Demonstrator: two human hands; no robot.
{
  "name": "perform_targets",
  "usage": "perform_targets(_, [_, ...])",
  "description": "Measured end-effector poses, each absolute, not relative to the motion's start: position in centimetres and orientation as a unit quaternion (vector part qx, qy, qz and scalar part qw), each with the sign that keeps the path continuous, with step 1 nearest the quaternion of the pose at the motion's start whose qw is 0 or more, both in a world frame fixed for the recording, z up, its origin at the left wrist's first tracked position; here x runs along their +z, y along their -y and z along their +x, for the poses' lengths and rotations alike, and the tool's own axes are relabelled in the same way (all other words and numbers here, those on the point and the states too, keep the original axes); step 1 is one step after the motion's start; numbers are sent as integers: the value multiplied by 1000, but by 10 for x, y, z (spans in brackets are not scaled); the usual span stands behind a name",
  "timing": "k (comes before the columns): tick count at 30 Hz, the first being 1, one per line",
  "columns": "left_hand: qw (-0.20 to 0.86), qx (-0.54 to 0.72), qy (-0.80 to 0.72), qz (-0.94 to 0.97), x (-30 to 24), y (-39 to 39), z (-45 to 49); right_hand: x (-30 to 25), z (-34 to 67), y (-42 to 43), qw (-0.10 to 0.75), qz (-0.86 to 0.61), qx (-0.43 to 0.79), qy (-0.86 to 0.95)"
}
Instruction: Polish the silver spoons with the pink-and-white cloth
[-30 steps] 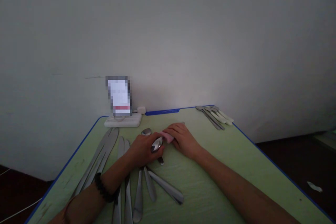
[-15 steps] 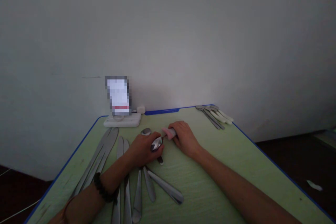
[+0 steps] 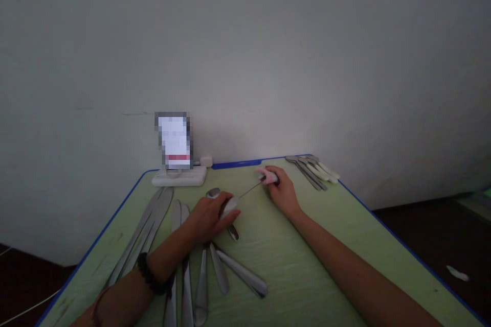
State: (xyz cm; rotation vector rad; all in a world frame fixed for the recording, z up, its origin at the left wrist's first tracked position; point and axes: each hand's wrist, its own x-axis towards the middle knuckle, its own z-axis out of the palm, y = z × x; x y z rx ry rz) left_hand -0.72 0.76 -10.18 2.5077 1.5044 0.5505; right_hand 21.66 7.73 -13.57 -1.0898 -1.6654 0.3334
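My left hand (image 3: 209,217) is closed round the bowl end of a spoon (image 3: 251,187), whose thin handle slants up to the right. At the handle's far end, my right hand (image 3: 283,189) pinches a small pink-and-white cloth (image 3: 269,176) around it. Under my left hand another spoon (image 3: 232,232) lies on the table, partly covered by the fingers. Several more metal handles (image 3: 241,272) fan out below my left wrist, their upper ends hidden by the hand.
Long table knives (image 3: 186,276) and flat silver pieces (image 3: 153,214) lie at the left, partly under my forearm. Spoons and white-handled cutlery (image 3: 324,171) rest at the back right. A lit phone (image 3: 175,140) stands on a white base (image 3: 180,178) by the wall.
My right hand has slid up and right with the pink cloth, away from my left hand, exposing the spoon's handle. The spoon's bowl has turned slightly in my left hand.
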Motion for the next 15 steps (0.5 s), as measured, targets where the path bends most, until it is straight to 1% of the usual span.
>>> perform_targets(3, [95, 188, -504, 837, -103, -9, -9, -133, 217, -76, 535, -443, 122, 709])
perform_targets(6, [109, 192, -508, 832, -104, -10, -10, -126, 219, -74, 509, -409, 76, 753])
perform_targets(9, [105, 184, -509, 834, -104, -10, -10, -117, 218, -67, 442, -368, 36, 817])
perform_targets(12, [91, 164, -498, 847, -103, -10, -9, -111, 209, -56, 363, -314, 24, 877])
perform_targets(15, [89, 153, -483, 857, -101, -9, -8, -110, 199, -45, 318, -269, 24, 909])
